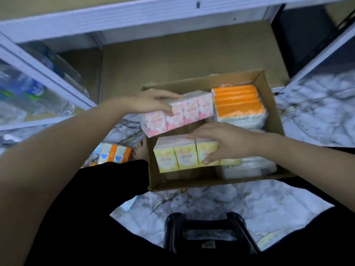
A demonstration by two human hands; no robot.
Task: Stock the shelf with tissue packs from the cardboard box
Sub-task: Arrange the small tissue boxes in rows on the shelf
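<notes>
An open cardboard box (272,104) sits on the marble floor in front of a white shelf (134,14). My left hand (153,101) grips a pink tissue pack (182,112), raised over the box's left edge. Lower in the box, my right hand (221,143) clasps a yellow tissue pack (176,156). An orange tissue pack (238,102) lies in the box's far right corner. A clear-wrapped white pack (247,167) rests at the near right. The lowest shelf board (192,52) behind the box is bare brown.
An orange and white tissue pack (115,153) lies on the floor left of the box, beside a bare foot (139,150). Wrapped water bottles (23,89) fill the left shelf bay. A black stool (205,233) stands between my legs.
</notes>
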